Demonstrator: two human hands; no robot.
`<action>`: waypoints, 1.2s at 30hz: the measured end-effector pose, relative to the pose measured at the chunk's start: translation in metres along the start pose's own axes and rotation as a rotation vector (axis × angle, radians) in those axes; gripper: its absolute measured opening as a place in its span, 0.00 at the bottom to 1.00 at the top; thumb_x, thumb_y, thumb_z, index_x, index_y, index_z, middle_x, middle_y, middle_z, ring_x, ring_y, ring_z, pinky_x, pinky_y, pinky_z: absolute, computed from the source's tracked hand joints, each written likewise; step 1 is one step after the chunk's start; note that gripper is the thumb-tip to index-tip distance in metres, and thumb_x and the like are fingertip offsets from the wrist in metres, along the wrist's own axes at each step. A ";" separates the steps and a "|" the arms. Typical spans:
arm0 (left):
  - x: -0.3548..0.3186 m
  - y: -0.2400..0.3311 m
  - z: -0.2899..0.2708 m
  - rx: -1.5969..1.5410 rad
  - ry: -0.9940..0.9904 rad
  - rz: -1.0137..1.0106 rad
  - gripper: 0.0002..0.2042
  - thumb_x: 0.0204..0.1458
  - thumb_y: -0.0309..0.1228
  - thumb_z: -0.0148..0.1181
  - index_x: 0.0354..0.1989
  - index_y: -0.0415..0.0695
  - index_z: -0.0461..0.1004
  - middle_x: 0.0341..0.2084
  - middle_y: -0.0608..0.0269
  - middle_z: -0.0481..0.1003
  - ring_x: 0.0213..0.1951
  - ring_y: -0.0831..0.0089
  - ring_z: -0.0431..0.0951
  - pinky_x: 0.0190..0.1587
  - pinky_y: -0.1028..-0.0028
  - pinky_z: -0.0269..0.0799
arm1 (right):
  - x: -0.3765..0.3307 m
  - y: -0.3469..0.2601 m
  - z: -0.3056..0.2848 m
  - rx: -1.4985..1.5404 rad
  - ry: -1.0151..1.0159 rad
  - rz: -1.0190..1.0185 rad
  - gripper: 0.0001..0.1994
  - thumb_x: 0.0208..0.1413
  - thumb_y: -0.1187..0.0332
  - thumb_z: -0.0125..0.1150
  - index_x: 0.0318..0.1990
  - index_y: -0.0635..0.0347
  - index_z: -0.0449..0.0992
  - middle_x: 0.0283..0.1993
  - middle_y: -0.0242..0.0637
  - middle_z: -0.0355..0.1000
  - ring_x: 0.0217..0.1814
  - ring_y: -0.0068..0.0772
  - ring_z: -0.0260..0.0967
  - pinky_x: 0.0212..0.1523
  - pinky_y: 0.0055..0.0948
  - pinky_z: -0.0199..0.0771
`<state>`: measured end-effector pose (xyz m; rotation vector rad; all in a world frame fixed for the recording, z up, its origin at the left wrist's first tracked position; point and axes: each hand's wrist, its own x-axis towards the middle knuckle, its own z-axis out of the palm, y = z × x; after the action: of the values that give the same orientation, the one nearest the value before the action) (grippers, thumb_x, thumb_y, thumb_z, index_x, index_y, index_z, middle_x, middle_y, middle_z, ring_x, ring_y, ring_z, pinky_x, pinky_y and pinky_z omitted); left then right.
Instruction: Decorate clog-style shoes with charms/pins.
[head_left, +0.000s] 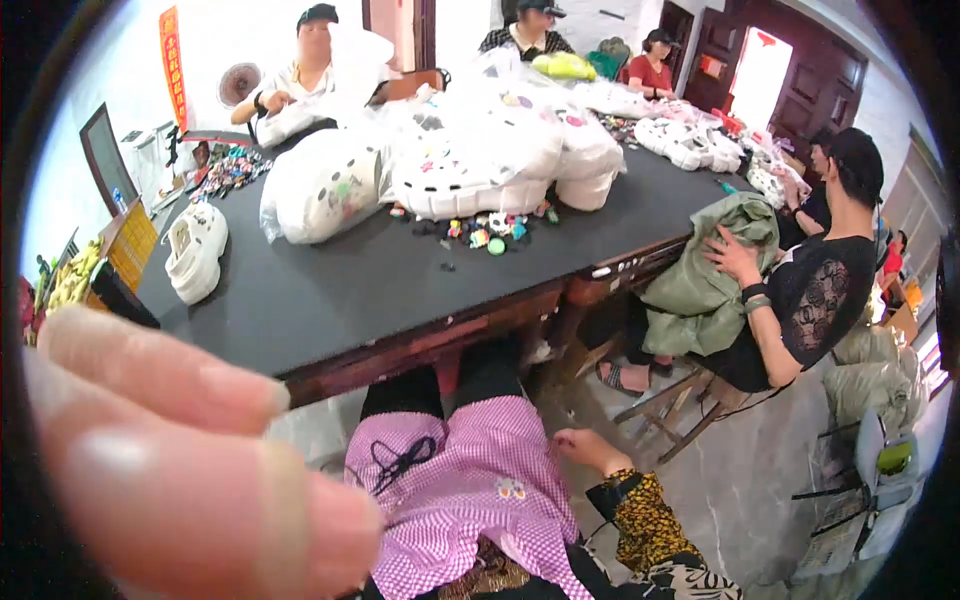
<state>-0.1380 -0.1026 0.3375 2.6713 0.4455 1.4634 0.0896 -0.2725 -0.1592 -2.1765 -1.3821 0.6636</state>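
Observation:
My left hand [190, 470] looms large and blurred at the lower left, close to the camera. Its fingers are spread a little, one carrying a tan band, and no object shows between them. Beside my right thigh hangs my right hand [592, 450], fingers curled in with nothing visible in them. A purple checked apron [480, 470] covers my lap. On the dark table [400, 290] in front, a single white clog [196, 252] stands at the left. Bagged white clogs [480, 150] form a heap in the middle, with small colourful shoe charms [490, 232] scattered before them.
To my right, a seated co-worker [830, 270] grips a green woven sack [715, 270] at the table's edge. Other people sit along the far side. More charms [235, 170] lie at the far left. Folded chairs [860, 500] and sacks [875, 385] stand at the right.

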 end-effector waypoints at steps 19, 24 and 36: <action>-0.051 -0.127 -0.055 0.422 -0.265 -0.172 0.28 0.52 0.52 0.56 0.45 0.34 0.70 0.32 0.54 0.70 0.32 0.67 0.70 0.38 0.69 0.66 | 0.025 -0.213 -0.322 -0.074 0.618 -0.488 0.10 0.57 0.76 0.56 0.45 0.68 0.75 0.42 0.36 0.76 0.43 0.24 0.73 0.45 0.23 0.72; -0.043 -0.158 0.020 -0.596 -0.257 0.092 0.26 0.59 0.33 0.49 0.63 0.33 0.55 0.44 0.44 0.72 0.39 0.64 0.75 0.48 0.66 0.69 | 0.030 -0.244 -0.355 -0.162 0.707 -0.564 0.09 0.57 0.77 0.56 0.44 0.68 0.76 0.41 0.36 0.76 0.41 0.24 0.73 0.45 0.23 0.72; 0.047 -0.193 0.087 -0.552 -0.349 0.037 0.18 0.49 0.18 0.55 0.51 0.34 0.70 0.38 0.53 0.75 0.36 0.71 0.76 0.42 0.73 0.71 | 0.071 -0.315 -0.471 -0.317 0.651 -0.715 0.11 0.61 0.71 0.50 0.46 0.68 0.74 0.44 0.39 0.75 0.48 0.27 0.72 0.50 0.26 0.70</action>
<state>-0.0843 0.1018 0.2910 2.4032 -0.0342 0.9143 0.1937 -0.1512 0.3885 -1.6567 -1.7680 -0.5081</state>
